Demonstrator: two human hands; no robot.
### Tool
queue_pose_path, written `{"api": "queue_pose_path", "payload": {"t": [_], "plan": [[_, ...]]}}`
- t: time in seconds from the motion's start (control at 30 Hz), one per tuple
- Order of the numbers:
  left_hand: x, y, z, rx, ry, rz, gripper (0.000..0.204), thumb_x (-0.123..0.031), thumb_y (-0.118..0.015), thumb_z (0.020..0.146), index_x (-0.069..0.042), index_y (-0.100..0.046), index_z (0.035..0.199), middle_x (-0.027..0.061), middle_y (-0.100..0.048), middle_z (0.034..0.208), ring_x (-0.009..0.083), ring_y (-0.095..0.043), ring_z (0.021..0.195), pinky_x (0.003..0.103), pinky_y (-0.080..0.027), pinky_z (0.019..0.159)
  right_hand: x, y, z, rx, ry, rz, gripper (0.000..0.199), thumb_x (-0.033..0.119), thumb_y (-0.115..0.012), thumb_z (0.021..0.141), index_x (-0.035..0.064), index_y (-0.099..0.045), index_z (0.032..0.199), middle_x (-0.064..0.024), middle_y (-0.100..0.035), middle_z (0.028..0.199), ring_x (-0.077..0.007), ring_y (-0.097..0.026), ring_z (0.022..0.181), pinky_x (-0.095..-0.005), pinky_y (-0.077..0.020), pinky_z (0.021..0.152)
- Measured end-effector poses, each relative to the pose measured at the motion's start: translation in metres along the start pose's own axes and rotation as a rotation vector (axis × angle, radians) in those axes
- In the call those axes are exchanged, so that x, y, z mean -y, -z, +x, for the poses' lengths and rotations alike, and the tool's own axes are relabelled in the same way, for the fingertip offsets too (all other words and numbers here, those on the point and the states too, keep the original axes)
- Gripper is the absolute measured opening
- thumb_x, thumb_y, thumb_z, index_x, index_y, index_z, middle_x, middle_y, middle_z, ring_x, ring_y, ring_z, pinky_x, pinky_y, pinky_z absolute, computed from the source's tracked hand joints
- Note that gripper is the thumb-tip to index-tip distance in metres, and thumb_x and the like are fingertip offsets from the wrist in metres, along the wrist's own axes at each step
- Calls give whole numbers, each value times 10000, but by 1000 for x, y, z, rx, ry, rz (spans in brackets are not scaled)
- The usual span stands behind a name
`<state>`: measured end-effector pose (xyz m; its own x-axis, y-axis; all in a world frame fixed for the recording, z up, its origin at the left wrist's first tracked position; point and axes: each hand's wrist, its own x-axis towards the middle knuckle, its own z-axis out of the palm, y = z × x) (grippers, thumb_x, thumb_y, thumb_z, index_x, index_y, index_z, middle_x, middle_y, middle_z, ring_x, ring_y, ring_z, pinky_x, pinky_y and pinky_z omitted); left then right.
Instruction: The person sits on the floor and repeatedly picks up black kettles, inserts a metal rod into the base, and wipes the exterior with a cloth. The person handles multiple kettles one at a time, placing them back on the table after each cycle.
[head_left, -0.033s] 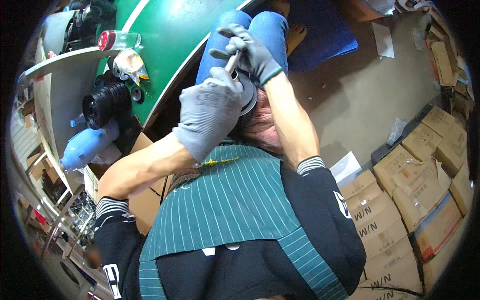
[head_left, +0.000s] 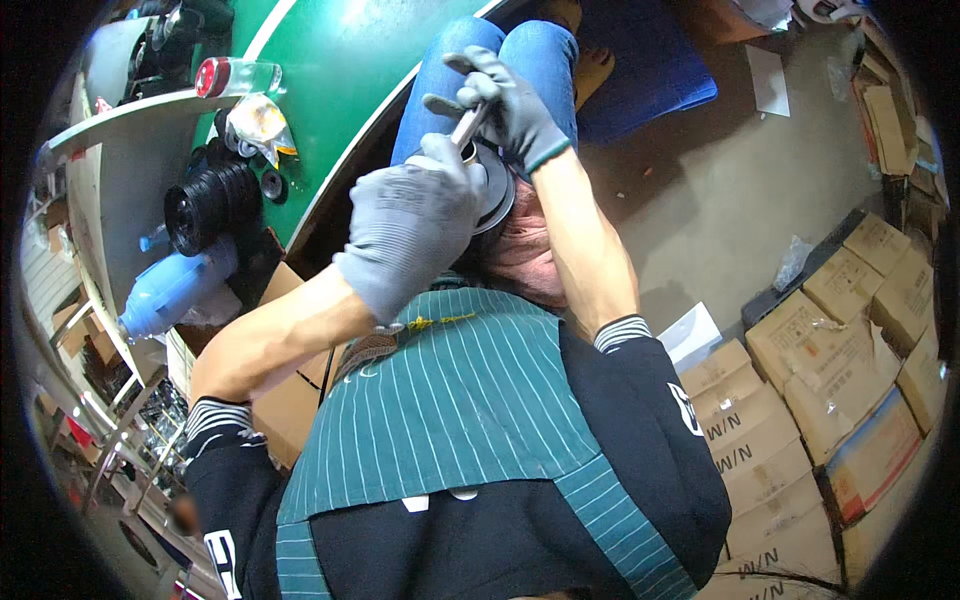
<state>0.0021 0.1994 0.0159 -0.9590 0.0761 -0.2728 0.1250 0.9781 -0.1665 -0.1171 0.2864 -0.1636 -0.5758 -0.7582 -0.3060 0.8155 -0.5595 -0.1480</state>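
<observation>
Both my hands wear grey gloves and meet over my lap. My right hand (head_left: 512,112) pinches a short, narrow metal bar (head_left: 469,124), its other fingers loosely curled. The bar slants down to the middle of a round dark part with a pale rim (head_left: 497,198), beside a small metal ring. My left hand (head_left: 412,225) is closed at the left side of this round part, its fingertips by the bar's lower end. Its palm hides much of the part, so the full grip does not show. Beneath lies a pink cloth (head_left: 530,255), on my lap.
On the left, a green tabletop (head_left: 335,60) carries a clear jar with a red lid (head_left: 245,78), a plastic bag (head_left: 258,125) and stacked black round parts (head_left: 215,205). A blue plastic bottle (head_left: 170,295) lies nearby. Cardboard boxes (head_left: 830,350) are stacked at right.
My left hand and forearm have shifted very slightly to the left. The bar, the round part and my right hand look nearly the same.
</observation>
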Motion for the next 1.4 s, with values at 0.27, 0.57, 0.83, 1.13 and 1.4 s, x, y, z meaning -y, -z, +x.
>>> {"api": "queue_pose_path", "payload": {"t": [0.27,0.57,0.83,1.13,1.4], "plan": [[62,-5,12,4,-235,-551,194,-260,-587,1090,-76,-650,1104,227,-636,722,446,-682,688,539,-533,618,0,22,-45,191,-21,948,279,193,-494,1145,1,-615,1307,30,-474,701,-142,-498,692,-302,-491,926],[70,7,27,18,-91,-348,401,-384,-773,950,-106,-687,1226,240,-730,836,459,-733,816,537,-566,696,2,14,-68,30,323,-221,572,230,-557,1132,13,-392,1635,-212,-505,1605,-305,-623,1369,-494,-458,1203],[167,-91,-8,12,430,-1380,365,-297,-508,1149,-36,-676,1343,-55,-527,750,41,-473,604,216,-376,544,-44,-10,-177,-310,644,-2283,752,511,-753,932,28,-580,1482,-234,-552,1484,-401,-455,1452,-564,-266,1248],[139,-186,52,-344,-111,-1352,346,-117,-674,1016,-8,-650,1343,183,-732,1220,314,-707,1085,386,-545,968,-95,-40,-156,-321,658,-1922,707,315,-832,876,-21,-573,1442,-230,-604,1410,-393,-546,1351,-501,-392,1200],[140,-144,11,-65,-356,-1362,301,-137,-637,946,42,-718,1176,172,-735,1189,333,-715,997,380,-563,896,-67,-26,-204,-670,677,-2278,884,326,-870,824,6,-480,1550,-242,-566,1477,-399,-557,1365,-508,-428,1173]]}}
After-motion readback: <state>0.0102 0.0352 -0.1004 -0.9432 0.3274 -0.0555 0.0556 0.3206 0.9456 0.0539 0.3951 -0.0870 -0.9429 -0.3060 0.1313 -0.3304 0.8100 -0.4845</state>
